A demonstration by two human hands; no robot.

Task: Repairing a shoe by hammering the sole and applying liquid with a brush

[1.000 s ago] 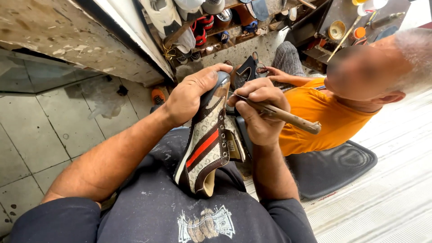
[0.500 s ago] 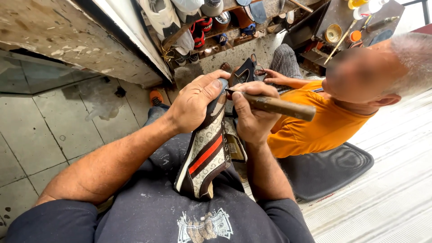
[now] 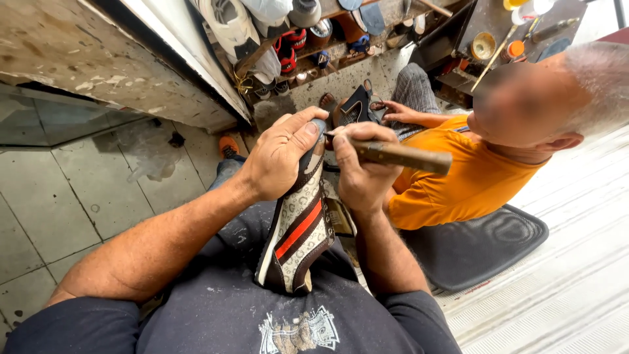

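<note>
Two hands work one shoe [image 3: 298,236] propped on the lap: left hand [image 3: 283,157] fingers clamp its upper end, right hand [image 3: 357,167] fingers grip a wooden-handled awl [image 3: 400,156] at the edge. Stitching step, I judge; it needs steady pressure.

The tool [image 3: 393,155] has tipped up. A second ago its wooden handle sloped down toward the person in the orange shirt [image 3: 452,177]; now it lies almost flat, and its thin metal tip sits at the top edge of the shoe [image 3: 298,223], close to the left thumb. The right hand [image 3: 360,174] has rolled a little with the handle. The left hand [image 3: 282,157] has slid a bit so its fingers curl further over the top of the shoe. The shoe has leaned slightly. The other person's head has moved a little farther from the tool.
</note>
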